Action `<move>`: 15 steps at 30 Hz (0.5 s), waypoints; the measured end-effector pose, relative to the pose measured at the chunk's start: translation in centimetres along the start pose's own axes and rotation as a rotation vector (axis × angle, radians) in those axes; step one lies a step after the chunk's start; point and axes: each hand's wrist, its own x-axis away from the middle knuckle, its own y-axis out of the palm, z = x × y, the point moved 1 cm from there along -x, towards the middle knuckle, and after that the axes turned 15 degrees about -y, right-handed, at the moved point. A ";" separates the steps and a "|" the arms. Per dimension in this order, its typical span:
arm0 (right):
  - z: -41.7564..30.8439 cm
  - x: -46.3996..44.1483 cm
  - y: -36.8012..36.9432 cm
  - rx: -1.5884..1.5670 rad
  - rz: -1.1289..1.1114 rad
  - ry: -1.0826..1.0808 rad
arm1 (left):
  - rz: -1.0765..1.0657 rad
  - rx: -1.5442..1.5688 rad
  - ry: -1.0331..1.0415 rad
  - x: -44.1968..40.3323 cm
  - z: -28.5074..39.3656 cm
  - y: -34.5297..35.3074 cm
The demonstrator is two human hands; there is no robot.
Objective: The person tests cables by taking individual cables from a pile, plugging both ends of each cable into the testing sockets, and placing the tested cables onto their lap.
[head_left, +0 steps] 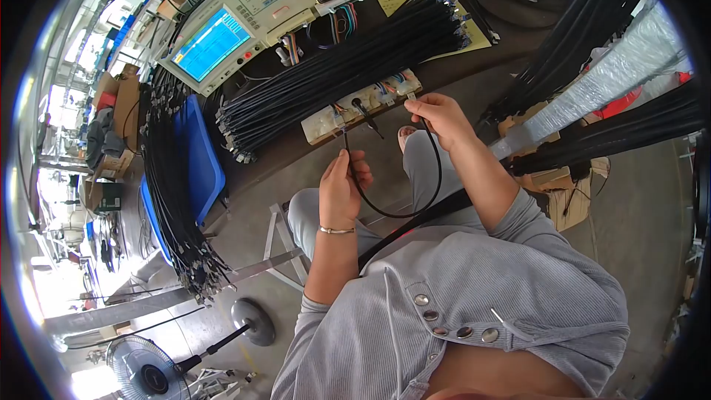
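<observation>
A short black cable [396, 215] hangs in a loop between my two hands. My left hand [343, 185] pinches one end of it, just below the left part of a pale connector board [320, 124]. My right hand [440, 120] grips the other end, with a small light plug at the fingertips by the board's right end. Coloured wires run along the board, and a short black lead [366, 114] sticks out from its middle. Whether either cable end is seated in the board, I cannot tell.
Behind the board lies a thick bundle of black cables [348, 65]. A tester with a lit blue screen [212, 43] stands at the back left. More cables [167, 178] drape over a blue tray [204, 152]. Wrapped bundles [615, 67] rise at right; a fan [148, 370] stands lower left.
</observation>
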 end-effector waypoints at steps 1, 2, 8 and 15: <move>0.0 -0.2 -0.1 -0.003 -0.031 0.032 | 0.012 -0.009 -0.001 0.1 0.0 0.0; 0.0 -0.3 -0.3 -0.007 -0.061 0.065 | 0.009 -0.009 0.000 0.1 0.0 -0.1; 0.4 -1.3 -0.9 -0.082 -0.075 0.085 | 0.016 0.015 0.028 0.3 -0.1 -0.1; -0.1 -1.8 -0.5 -0.082 -0.009 0.199 | 0.022 -0.012 0.020 0.9 0.4 0.6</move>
